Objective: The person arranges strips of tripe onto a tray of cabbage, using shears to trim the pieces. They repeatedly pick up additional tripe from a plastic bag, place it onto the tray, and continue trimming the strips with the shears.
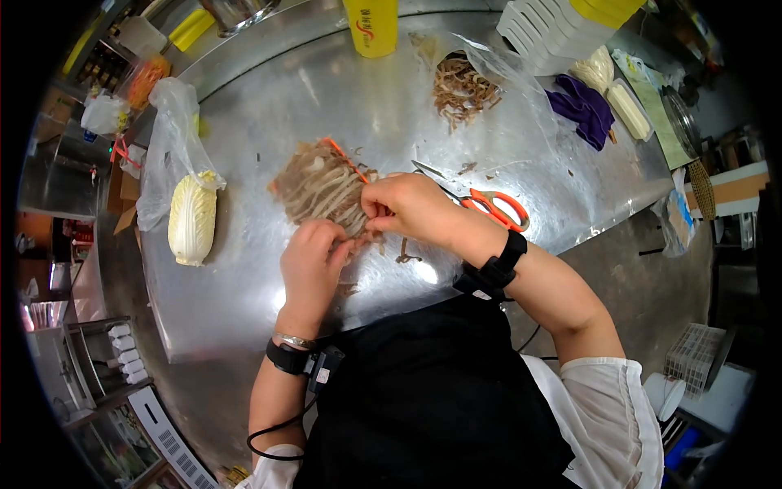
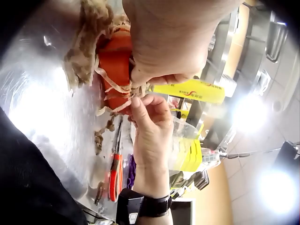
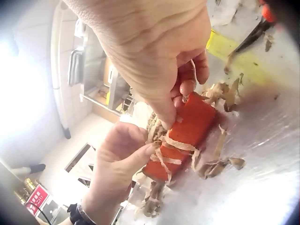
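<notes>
A heap of pale brown strips (image 1: 322, 183) fills a shallow orange container, its red-orange side (image 3: 190, 124) showing in the right wrist view. A few strips hang down over that side. At the heap's near edge my left hand (image 1: 309, 261) pinches strips between thumb and fingers. Just to its right, my right hand (image 1: 411, 208) also pinches strips, its thumb and fingertips close to those of the left hand. Brown scraps (image 3: 218, 166) lie on the metal table beside the container. Orange-handled scissors (image 1: 495, 208) rest by the right forearm, blades pointing away to the left.
A Chinese cabbage (image 1: 193, 220) lies at the left beside a clear plastic bag (image 1: 175, 130). Toward the back stand a yellow container (image 1: 372, 28) and a plastic bag of darker brown strips (image 1: 464, 90). White baskets (image 1: 529, 37) and a purple cloth (image 1: 582, 110) are at right.
</notes>
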`<state>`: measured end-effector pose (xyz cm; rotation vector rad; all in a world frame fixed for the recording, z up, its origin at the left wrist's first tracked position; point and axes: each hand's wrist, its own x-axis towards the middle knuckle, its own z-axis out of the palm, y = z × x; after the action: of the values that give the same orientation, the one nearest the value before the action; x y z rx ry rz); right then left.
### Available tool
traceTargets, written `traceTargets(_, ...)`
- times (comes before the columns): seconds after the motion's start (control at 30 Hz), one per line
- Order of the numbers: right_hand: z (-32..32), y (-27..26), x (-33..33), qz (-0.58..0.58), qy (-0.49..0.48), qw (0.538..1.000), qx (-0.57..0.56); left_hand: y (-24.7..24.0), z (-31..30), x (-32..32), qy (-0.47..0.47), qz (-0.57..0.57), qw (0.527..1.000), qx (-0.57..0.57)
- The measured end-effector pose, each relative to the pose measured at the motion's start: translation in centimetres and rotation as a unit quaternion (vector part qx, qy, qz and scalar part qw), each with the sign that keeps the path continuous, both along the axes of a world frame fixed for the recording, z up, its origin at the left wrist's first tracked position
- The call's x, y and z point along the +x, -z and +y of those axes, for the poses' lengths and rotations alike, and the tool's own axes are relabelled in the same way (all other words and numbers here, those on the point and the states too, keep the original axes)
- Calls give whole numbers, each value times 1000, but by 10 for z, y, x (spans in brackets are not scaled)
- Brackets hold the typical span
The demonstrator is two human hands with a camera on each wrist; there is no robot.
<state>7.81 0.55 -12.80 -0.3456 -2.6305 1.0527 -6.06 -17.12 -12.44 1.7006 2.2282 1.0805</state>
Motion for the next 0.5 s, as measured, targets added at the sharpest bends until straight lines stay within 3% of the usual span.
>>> traceTargets(0.37,-4,17,9,134,-47,987,79,8,-4,2,1,33,999,41)
traceTargets(0.5,-7,12,17,119,-55,985,111,7,-9,2,24,71,996,44)
